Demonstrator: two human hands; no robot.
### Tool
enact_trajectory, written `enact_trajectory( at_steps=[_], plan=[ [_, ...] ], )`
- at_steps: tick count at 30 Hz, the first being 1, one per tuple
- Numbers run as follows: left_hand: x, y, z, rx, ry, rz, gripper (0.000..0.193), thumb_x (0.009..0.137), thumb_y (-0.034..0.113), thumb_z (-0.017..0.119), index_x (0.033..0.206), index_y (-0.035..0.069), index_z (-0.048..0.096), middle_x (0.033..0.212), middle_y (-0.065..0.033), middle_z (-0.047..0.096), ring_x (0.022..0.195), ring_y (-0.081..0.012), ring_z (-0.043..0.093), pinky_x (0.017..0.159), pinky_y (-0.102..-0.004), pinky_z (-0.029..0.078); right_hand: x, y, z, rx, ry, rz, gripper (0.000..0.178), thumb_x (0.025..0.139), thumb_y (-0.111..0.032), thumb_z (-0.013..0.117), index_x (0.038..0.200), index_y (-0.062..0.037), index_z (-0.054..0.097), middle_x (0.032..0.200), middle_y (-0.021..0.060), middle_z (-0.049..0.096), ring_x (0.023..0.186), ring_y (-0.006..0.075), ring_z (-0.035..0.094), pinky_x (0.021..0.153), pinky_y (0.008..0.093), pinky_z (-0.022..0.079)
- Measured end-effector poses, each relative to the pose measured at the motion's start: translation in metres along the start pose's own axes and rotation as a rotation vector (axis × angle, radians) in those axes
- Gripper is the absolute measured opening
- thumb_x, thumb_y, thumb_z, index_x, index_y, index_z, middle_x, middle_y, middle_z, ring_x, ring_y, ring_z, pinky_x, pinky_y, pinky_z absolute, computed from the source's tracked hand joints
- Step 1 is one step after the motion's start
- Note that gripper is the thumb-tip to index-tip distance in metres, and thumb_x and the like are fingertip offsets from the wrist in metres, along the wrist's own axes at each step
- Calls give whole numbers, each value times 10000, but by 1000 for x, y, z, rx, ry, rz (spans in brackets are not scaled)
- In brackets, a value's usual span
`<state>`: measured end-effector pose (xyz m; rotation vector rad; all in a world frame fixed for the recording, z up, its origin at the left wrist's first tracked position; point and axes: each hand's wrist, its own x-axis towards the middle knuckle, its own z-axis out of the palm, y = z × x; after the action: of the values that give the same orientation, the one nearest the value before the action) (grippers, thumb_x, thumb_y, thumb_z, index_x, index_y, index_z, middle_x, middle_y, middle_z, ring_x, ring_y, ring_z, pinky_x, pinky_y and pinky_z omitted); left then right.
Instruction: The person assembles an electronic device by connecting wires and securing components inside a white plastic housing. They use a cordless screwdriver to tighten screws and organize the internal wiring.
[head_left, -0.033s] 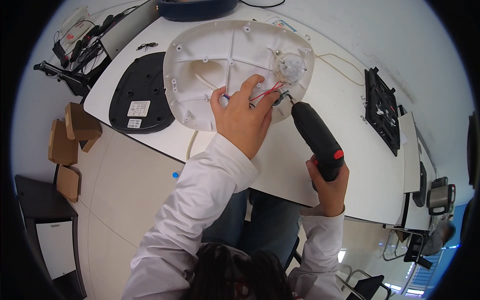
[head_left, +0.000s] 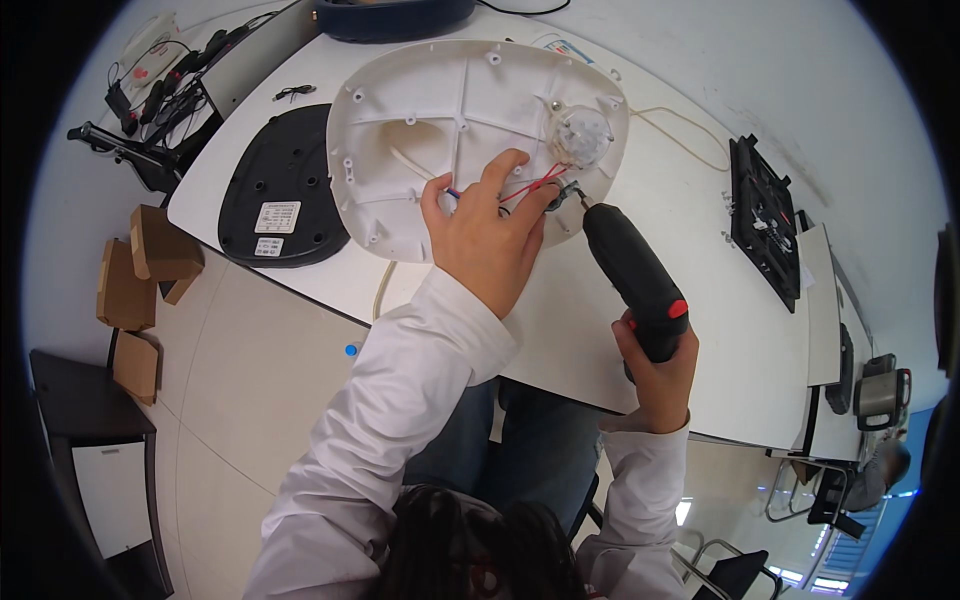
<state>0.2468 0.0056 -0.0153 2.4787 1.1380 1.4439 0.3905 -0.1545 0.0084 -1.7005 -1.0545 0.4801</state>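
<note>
My left hand lies spread over the near part of a white plastic shell, which rests hollow side up on the table. Its thumb touches a small dark part by the shell's near right side; the fingertips hide some of what is beneath. Red wires run from beside that part towards a round clear-covered unit. In my right hand, fingers wrapped round its rear end, is a black electric screwdriver with a red button. The bit meets or nearly meets the small dark part; contact is too small to tell.
A black oval base plate lies left of the shell on the white table. At right sits an open black tool case, with small loose pieces beside it. A pale cord loops behind. Cardboard boxes stand on the floor at left.
</note>
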Motion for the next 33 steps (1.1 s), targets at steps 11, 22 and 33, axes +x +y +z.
enact_trajectory(
  at_steps=[11,22,33],
  plan=[
    [0,0,-1,5,-10,-2,359,776,112,761,1099,256,700,1320,28,516,786,-145,633,1021,-516,312,1,2,0,-17,-2,25,260,795,-53,794,973,-15,607,788,15,639,708,105,569,679,263,485],
    [1,0,0,13,4,-8,352,775,117,768,1094,252,703,1315,25,521,794,-148,641,1022,-509,314,-1,0,5,-9,23,15,263,800,-41,791,986,-12,608,793,18,653,711,105,583,686,260,490],
    [1,1,-1,23,-5,-8,355,777,114,761,1102,245,704,1304,18,529,806,-150,642,1017,-493,313,-4,-1,9,2,60,3,248,809,-52,783,981,-17,609,797,22,662,724,104,592,711,262,489]
  ],
)
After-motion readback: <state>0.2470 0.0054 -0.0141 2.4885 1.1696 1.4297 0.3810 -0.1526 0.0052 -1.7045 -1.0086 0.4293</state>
